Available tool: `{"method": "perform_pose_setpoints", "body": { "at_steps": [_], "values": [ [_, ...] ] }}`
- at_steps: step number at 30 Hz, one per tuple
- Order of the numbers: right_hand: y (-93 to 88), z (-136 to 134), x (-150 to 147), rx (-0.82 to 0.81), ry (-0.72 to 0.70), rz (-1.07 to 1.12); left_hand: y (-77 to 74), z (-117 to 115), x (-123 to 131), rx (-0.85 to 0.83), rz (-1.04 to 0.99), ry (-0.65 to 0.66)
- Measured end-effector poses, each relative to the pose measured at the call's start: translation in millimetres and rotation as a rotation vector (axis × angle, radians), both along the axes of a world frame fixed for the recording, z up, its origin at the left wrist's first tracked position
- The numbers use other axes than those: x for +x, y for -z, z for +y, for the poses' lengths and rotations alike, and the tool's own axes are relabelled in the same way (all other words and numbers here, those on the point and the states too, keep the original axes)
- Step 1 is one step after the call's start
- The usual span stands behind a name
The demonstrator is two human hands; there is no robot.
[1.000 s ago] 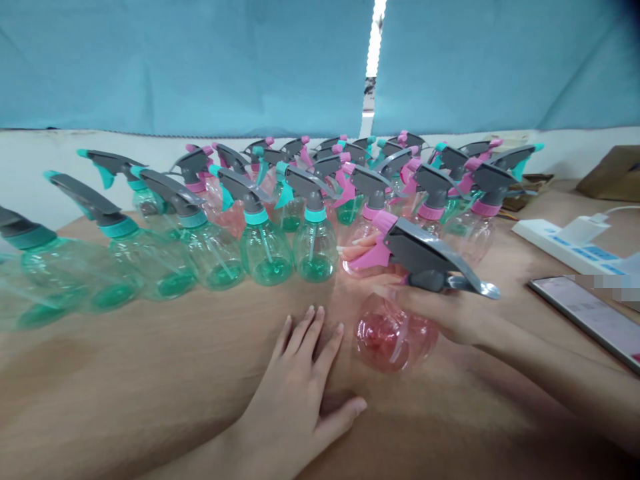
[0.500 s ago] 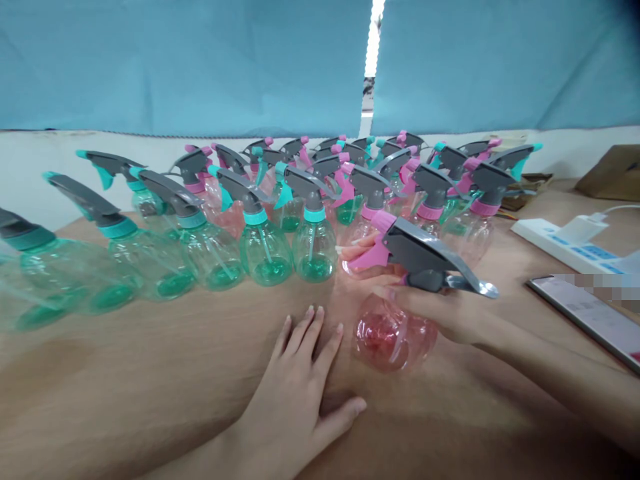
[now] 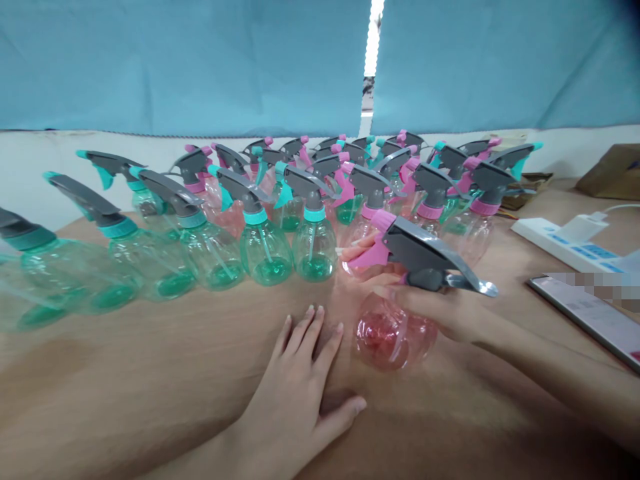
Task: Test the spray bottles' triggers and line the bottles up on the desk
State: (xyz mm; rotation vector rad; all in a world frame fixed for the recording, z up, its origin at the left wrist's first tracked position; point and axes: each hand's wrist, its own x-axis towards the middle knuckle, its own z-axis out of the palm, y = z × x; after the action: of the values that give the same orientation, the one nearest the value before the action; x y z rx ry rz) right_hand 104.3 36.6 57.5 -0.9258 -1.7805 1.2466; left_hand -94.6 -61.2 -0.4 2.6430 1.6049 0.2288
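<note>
The pink spray bottle (image 3: 395, 340) sits at the right hand (image 3: 425, 305), to the right of the left hand's fingertips. Its clear pink body shows a thin tube inside and a deeper red toward the base; whether that is liquid or tinted plastic, I cannot tell. Its grey head with a pink nozzle and trigger rises in front of the right hand's fingers.

Beyond the left hand and off to its left runs a row of green spray bottles (image 3: 267, 257), clear-bodied with turquoise collars and grey heads. Tubes reach down inside several of them, and the green darkens at their bases; again, liquid or plastic is unclear. Past the right hand stand more bottles with pink collars (image 3: 431, 212), crowded among others with turquoise parts.

The right hand is partly closed around the upper part of the pink bottle, its fingers partly hidden behind the trigger. The left hand (image 3: 297, 383) lies palm down on the table (image 3: 165, 380), wide open with fingers and thumb spread, holding nothing. To the right of the right hand lie a phone (image 3: 587, 320) and a white power strip (image 3: 545, 235).
</note>
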Motion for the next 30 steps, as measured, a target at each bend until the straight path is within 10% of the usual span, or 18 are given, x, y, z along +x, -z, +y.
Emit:
{"method": "perform_pose_setpoints", "body": {
  "at_steps": [30],
  "values": [
    [-14.2,-1.1,-0.9,0.252,0.065,-0.120,5.9,0.8,-3.0,0.033,-0.024,0.002]
  ]
}}
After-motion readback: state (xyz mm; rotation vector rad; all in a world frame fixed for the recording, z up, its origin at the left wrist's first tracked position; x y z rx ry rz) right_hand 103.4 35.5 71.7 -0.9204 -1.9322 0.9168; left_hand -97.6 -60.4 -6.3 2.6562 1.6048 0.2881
